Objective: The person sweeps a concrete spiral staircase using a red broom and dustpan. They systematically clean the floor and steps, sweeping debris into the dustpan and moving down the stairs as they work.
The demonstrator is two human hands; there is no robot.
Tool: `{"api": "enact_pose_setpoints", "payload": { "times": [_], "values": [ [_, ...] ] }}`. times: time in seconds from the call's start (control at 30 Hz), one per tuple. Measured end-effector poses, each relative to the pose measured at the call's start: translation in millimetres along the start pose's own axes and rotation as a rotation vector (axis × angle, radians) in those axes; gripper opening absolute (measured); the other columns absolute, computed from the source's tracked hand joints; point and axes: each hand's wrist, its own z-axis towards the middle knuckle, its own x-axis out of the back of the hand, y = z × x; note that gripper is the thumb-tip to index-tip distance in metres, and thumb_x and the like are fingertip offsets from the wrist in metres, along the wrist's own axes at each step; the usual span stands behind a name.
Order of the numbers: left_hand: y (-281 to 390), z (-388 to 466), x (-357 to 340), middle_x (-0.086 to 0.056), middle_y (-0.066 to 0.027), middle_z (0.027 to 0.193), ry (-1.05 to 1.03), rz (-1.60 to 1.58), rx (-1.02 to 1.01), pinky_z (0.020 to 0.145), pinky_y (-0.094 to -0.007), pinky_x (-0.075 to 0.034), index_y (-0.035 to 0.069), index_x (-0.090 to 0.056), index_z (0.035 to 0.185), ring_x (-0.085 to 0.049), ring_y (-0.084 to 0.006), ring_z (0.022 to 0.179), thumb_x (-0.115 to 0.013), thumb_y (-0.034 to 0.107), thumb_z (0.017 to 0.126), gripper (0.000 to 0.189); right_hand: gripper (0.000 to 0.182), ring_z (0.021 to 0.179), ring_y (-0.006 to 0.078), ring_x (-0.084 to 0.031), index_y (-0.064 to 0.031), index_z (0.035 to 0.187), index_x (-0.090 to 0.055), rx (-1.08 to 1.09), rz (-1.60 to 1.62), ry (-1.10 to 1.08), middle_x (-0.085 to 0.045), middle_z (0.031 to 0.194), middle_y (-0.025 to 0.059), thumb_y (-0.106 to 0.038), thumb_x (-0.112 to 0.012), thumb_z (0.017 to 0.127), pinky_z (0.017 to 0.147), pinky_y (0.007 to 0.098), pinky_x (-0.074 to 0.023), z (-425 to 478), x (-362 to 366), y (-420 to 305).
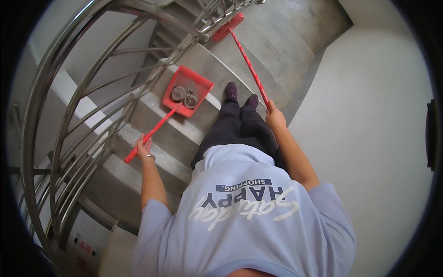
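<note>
Closed around the red handle of a long-handled dustpan is my left hand (pixel 143 146), near the handle's lower-left end. The red plastic dustpan (pixel 205 84) hangs over or rests on the stairs; I cannot tell which. Inside it lie two round, clear-looking containers (pixel 178 93) and some dark debris. My right hand (pixel 276 118) grips the end of a red broom handle (pixel 250 68). The broom's red head (pixel 228 27) is at the top, on the concrete by the foot of the railing, well apart from the dustpan.
A stainless-steel stair railing (pixel 74 90) curves along the left. Concrete steps (pixel 166 107) run beneath the dustpan and past my dark shoes (pixel 231 90). A pale wall (pixel 363 121) rises on the right. Another flight of stairs (pixel 166 39) shows beyond the railing.
</note>
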Motion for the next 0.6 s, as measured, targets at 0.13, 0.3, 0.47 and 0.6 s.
{"api": "enact_pose_setpoints", "payload": {
  "times": [0.13,0.3,0.47,0.6],
  "values": [
    [-5,1,7,-0.06,-0.012,0.11,-0.001,0.001,0.003,0.078,-0.0401,-0.05,0.006,-0.052,0.099,-0.064,-0.0293,0.082,-0.05,0.019,0.078,0.024,0.048,0.091,0.0406,-0.058,-0.0183,0.132,-0.038,0.121,0.205,0.048,-0.061,0.098,0.0232,-0.021,-0.049,0.086,0.077,0.0463,-0.0455,-17,-14,12],
    [2,-3,-3,-0.061,-0.0114,0.109,-0.005,0.0,-0.011,0.077,-0.0385,-0.05,0.004,-0.051,0.098,-0.064,-0.0283,0.081,-0.049,0.018,0.079,0.024,0.036,0.093,0.0413,-0.057,-0.0142,0.12,-0.045,0.101,0.163,0.028,-0.061,0.094,0.0234,-0.02,-0.049,0.085,0.078,0.0457,-0.0449,19,-16,-19],
    [-4,8,2,-0.061,-0.0119,0.108,-0.012,-0.009,-0.002,0.076,-0.0386,-0.051,0.004,-0.051,0.098,-0.064,-0.029,0.08,-0.05,0.017,0.078,0.024,0.04,0.097,0.0392,-0.056,-0.015,0.125,-0.045,0.049,0.13,-0.025,-0.061,0.098,0.0227,-0.02,-0.051,0.085,0.08,0.0428,-0.0449,-8,19,42],
    [-8,13,10,-0.061,-0.0128,0.107,-0.038,-0.01,-0.005,0.075,-0.0395,-0.052,0.004,-0.052,0.099,-0.064,-0.0298,0.08,-0.05,0.016,0.078,0.025,0.043,0.098,0.0377,-0.057,-0.0162,0.127,-0.046,0.054,0.274,-0.026,-0.06,0.102,0.023,-0.02,-0.053,0.085,0.082,0.0406,-0.0447,-28,8,56]
  ]
}}
